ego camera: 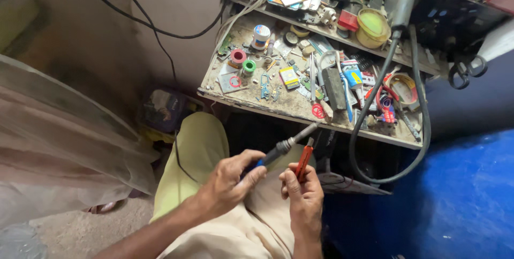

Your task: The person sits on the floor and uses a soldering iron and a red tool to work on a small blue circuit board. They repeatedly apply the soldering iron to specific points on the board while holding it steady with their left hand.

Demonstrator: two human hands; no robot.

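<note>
Both hands meet over the lap, left hand (231,180) and right hand (303,192) fingers curled closed.

A cramped electronics repair workshop is showing here. A dusty wooden workbench (278,104) is carrying solder spools (239,55), small circuit boards (266,86), tweezers, a tape roll (402,89) and loose parts. A cluttered shelf (332,29) is sitting above it, cables are trailing down the bare wall, and scissors (467,70) are hanging at the right.

Blue-handled soldering iron (284,146), orange-handled tool (303,162)
</note>
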